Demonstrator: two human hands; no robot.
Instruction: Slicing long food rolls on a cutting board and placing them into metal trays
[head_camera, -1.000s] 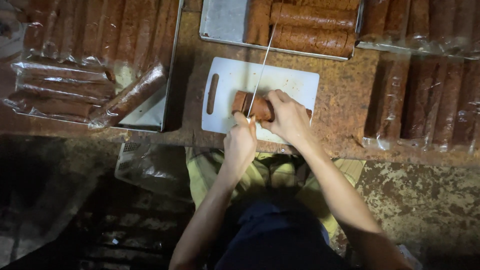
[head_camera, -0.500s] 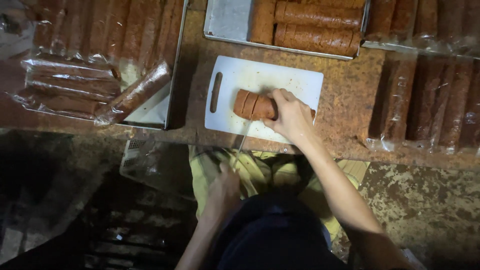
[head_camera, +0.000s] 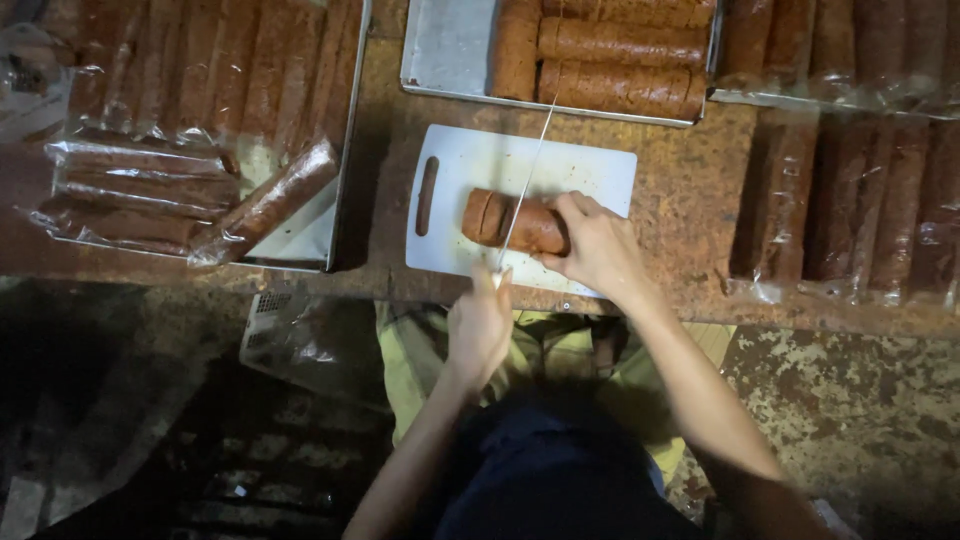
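A brown log-shaped roll (head_camera: 500, 220) lies on a white cutting board (head_camera: 520, 165) at the table's near edge. Slices show at its left end. My right hand (head_camera: 590, 245) presses down on the roll's right part. My left hand (head_camera: 480, 325), just below the board's near edge, grips the handle of a long thin knife (head_camera: 525, 180). The blade runs up and across the roll, its tip reaching toward the metal tray behind.
A metal tray (head_camera: 450, 50) behind the board holds several uncut rolls (head_camera: 620, 85). Plastic-wrapped rolls (head_camera: 860, 200) lie at right. At left another tray (head_camera: 300, 235) carries wrapped rolls (head_camera: 265, 205). The table top (head_camera: 680, 200) is rusty brown.
My left hand dropped below the table edge half a second ago, then came back up with the knife, whose blade again lies across the roll. My right hand stayed on the roll.
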